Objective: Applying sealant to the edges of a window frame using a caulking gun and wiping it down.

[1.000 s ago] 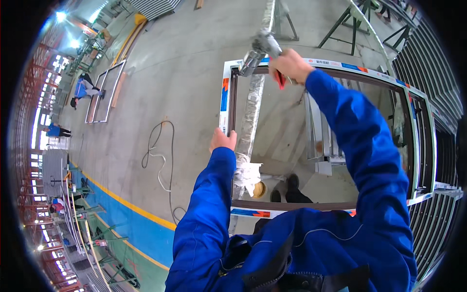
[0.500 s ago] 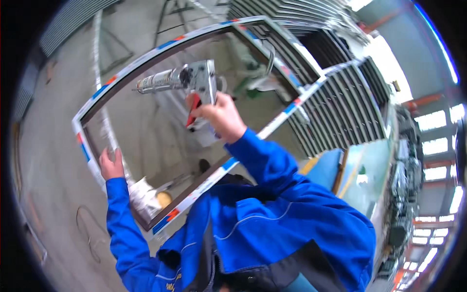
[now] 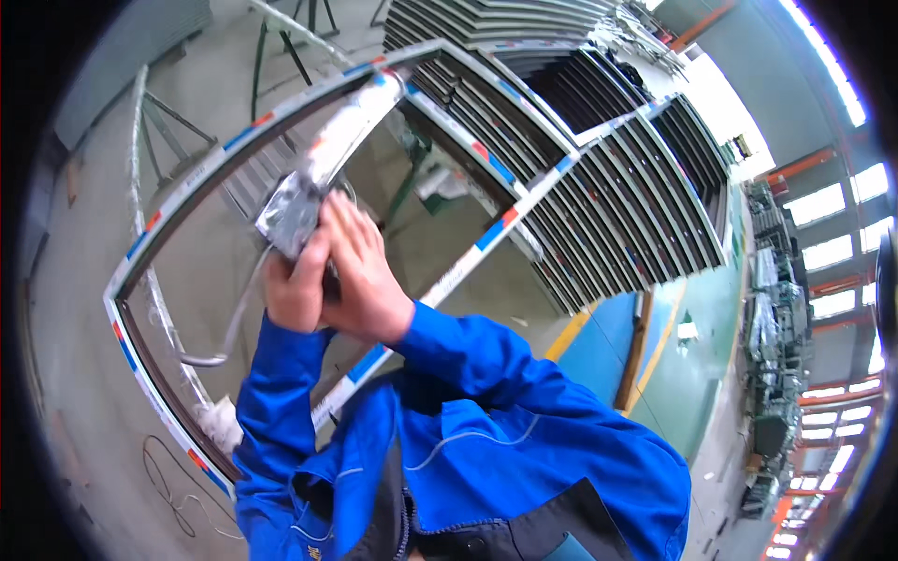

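Observation:
A silvery caulking gun (image 3: pixel 290 213) with a shiny cartridge barrel (image 3: pixel 355 126) is held over the window frame (image 3: pixel 451 280), its barrel slanting toward the far side. My right hand (image 3: pixel 363 276) is closed around the gun's grip from the right. Against the grip on the other side is my left hand (image 3: pixel 296 290), its fingers also closed on the gun. My palms partly hide the handle and trigger. From the back of the gun hangs a curved grey tube (image 3: pixel 238 323). The frame is dark, edged with white, blue and red film.
Stacked dark frame profiles (image 3: pixel 617 206) stand to the right. Wrapped support bars (image 3: pixel 140 187) and a trestle (image 3: pixel 257 75) are beneath and beyond the frame. A thin cable (image 3: pixel 154 472) lies on the floor at left. A wooden bar (image 3: pixel 633 355) lies by blue and green surfaces.
My left hand has left the frame's left side and joined the right on the gun. The gun has swung from pointing left to pointing far and right.

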Demonstrator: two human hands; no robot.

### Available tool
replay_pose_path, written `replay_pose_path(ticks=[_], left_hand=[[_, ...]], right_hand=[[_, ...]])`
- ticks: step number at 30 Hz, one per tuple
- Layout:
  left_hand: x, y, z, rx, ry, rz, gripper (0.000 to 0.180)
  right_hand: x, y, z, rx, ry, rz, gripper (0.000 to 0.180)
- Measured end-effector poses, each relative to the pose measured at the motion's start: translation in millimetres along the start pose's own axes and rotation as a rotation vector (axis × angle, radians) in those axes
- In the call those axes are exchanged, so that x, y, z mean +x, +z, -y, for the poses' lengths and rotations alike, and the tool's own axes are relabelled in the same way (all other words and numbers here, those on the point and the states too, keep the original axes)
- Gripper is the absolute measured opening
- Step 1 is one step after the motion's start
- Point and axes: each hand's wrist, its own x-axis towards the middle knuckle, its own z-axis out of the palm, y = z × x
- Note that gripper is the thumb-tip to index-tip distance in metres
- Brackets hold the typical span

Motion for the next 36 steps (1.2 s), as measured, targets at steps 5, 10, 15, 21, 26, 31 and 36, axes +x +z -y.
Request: replay_pose_path(ticks=[5,10,15,21,26,31,36], left_hand=[[-2,-20,37,-0.345,-0.220,0.081,0.047],[-33,-27,103,-0.527,-0.338,0.039,0.052],[-53,-23,122,-0.888,-0.451,0.037,0.055],[-66,-2,137,-0.923,-0.676,0.020,0.051],[-48,1,159,-0.942,-0.686,0.062,0.042],[-18,-4,185,-0.720,-0.747,0.034,0.044],[8,-5,218,-0.751,-0.830,0.108,0.041]], right_hand=[[21,-69,-78,0.926,0.788,-0.125,0.082],[39,-87,-158,1.625,0.996,-0.192,0.043],[33,-78,-166,1.363,1.218,-0.244,0.029],[28,-84,-175,1.187,1.237,-0.323,0.026],[3,-96,-203,1.217,1.263,-0.251,0.034],[-88,-143,-213,1.002,1.500,-0.109,0.031],[-184,-181,-213,1.075,1.624,-0.227,0.018]])
